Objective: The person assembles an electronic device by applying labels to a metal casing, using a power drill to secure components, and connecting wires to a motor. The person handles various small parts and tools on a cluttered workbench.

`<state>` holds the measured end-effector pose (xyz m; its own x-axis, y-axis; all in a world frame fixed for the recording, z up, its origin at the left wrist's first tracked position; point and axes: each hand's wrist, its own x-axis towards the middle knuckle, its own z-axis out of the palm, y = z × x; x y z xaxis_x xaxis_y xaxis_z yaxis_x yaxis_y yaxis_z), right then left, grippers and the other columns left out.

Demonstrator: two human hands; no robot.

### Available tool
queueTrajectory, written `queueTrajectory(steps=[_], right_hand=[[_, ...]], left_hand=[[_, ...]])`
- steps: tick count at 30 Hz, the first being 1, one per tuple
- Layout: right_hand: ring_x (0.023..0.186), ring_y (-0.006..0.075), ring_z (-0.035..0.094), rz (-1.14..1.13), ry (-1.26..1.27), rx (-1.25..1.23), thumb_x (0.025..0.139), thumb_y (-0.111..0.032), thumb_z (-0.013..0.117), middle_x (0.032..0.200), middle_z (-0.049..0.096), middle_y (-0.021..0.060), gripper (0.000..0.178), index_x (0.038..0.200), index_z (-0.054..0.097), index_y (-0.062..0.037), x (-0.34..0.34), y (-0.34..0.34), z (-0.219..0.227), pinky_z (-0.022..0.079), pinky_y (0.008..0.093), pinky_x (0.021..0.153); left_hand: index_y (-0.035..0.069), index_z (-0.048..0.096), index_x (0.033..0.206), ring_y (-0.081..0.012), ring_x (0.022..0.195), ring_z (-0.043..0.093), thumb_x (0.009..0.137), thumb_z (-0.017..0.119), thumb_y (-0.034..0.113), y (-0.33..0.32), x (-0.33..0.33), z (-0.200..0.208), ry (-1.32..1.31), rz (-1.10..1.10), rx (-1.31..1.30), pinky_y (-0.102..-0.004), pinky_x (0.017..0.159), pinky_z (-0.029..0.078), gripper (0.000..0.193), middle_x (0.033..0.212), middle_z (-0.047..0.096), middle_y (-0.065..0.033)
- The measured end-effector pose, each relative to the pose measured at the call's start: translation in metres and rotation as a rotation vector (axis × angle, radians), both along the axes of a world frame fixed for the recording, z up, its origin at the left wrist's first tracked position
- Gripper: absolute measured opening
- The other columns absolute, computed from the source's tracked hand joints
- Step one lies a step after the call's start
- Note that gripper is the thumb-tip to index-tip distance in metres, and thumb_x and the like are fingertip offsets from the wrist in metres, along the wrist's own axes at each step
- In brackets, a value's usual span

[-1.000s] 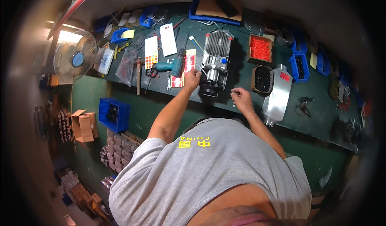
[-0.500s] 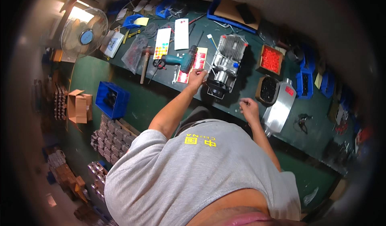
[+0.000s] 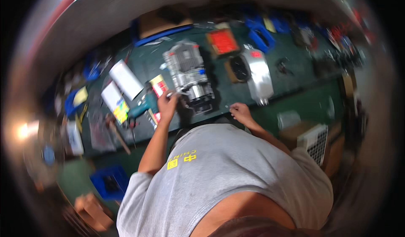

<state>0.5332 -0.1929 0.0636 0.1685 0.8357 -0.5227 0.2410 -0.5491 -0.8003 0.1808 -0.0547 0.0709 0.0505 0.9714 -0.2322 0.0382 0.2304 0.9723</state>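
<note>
A silver finned metal unit (image 3: 187,64), like a motor or gearbox housing with a blue cap on its side, stands on the green bench (image 3: 156,53). My left hand (image 3: 167,105) is just left of its lower end, thumb and fingers closed around a small whitish bit too blurred to name. To the right of the unit, by the bench's near edge, my right hand (image 3: 241,112) has its fingers curled together; whether anything is in them is hidden. A teal cordless drill (image 3: 145,104) lies left of my left hand, beside a red-and-yellow label sheet (image 3: 159,85).
A box of red parts (image 3: 222,41), a box of black parts (image 3: 239,68) and a silver metal cover (image 3: 259,74) sit to the right. A hammer (image 3: 118,135), white sheets (image 3: 126,80) and a blue bin (image 3: 110,183) are on the left. A cardboard tray (image 3: 162,19) stands at the back.
The whole view has swung right, so the bench things appear shifted left and tilted, with blur. My left hand stays beside the metal unit; my right hand stays curled near the bench edge.
</note>
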Motion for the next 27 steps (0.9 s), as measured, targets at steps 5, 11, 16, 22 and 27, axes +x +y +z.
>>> queueTrajectory(steps=[5, 11, 16, 22, 27], right_hand=[[0.066, 0.0157, 0.066, 0.061, -0.499, 0.350, 0.090, -0.012, 0.065, 0.076, 0.068, 0.0094, 0.015, 0.089, 0.072, 0.0009, 0.024, -0.118, -0.054, 0.056, 0.0326, 0.058], [0.071, 0.0407, 0.068, -0.031, -0.658, -0.346, 0.081, -0.024, 0.068, 0.074, 0.067, 0.0241, 0.028, 0.077, 0.071, 0.0037, 0.027, -0.282, -0.074, 0.053, 0.0499, 0.065], [0.075, 0.0391, 0.071, -0.527, -0.375, -0.522, 0.079, -0.027, 0.070, 0.081, 0.071, 0.0234, 0.027, 0.082, 0.074, -0.0006, 0.020, -0.284, -0.059, 0.056, 0.0458, 0.069], [0.080, 0.0311, 0.072, -0.441, -0.655, -0.042, 0.078, -0.014, 0.069, 0.080, 0.070, 0.0191, 0.017, 0.086, 0.072, 0.0012, 0.107, -0.195, -0.086, 0.056, 0.0411, 0.074], [0.091, 0.0385, 0.066, -0.607, -0.944, 0.464, 0.080, -0.008, 0.069, 0.097, 0.068, 0.0194, 0.027, 0.105, 0.066, 0.0009, 0.239, -0.068, -0.050, 0.054, 0.0444, 0.083]], left_hand=[[0.001, 0.064, 0.114, -0.0082, 0.071, 0.057, 0.094, 0.071, 0.013, -0.003, -0.013, -0.006, 0.092, -0.161, -0.108, -0.0235, 0.061, 0.047, 0.025, 0.089, 0.063, -0.0022], [0.002, 0.067, 0.098, -0.0042, 0.069, 0.047, 0.094, 0.069, 0.010, 0.012, -0.005, 0.013, 0.005, -0.022, 0.075, -0.0224, 0.062, 0.040, 0.009, 0.082, 0.059, 0.0030], [0.002, 0.063, 0.101, -0.0039, 0.070, 0.044, 0.096, 0.066, 0.009, 0.020, 0.024, 0.031, -0.010, -0.059, 0.143, -0.0217, 0.062, 0.036, 0.009, 0.080, 0.054, 0.0042], [0.000, 0.052, 0.134, -0.0059, 0.069, 0.051, 0.098, 0.062, 0.008, -0.002, 0.056, 0.073, 0.094, -0.143, 0.186, -0.0206, 0.064, 0.041, 0.039, 0.080, 0.062, -0.0003], [0.003, 0.049, 0.142, -0.0078, 0.080, 0.060, 0.099, 0.062, 0.007, -0.025, 0.109, 0.095, 0.098, -0.092, 0.280, -0.0220, 0.069, 0.048, 0.046, 0.097, 0.070, -0.0050]])
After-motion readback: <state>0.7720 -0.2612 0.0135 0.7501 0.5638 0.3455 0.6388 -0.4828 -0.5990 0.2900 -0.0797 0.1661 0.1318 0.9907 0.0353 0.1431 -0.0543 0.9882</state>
